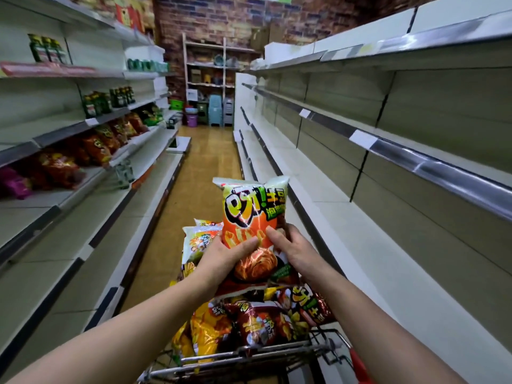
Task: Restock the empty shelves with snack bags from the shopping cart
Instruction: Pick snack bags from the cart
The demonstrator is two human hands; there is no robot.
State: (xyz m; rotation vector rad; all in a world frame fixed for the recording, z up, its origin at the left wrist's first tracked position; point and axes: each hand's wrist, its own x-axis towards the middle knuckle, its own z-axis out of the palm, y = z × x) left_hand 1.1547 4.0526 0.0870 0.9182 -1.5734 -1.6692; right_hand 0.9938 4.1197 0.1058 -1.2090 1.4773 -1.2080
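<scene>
A grocery shop aisle is running between long tiered shelves [336, 209] bearing price tags [363, 138], with snack bags [97, 146] lining the left and a shopping cart [238, 352] standing near.

One cart [249, 353], one upright orange bag [249, 206], left hand [221, 253], right hand [293, 250]

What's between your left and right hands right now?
In the head view, an orange-and-green snack bag stands upright between the left hand and right hand; both grip its lower part, above the shopping cart.
</scene>
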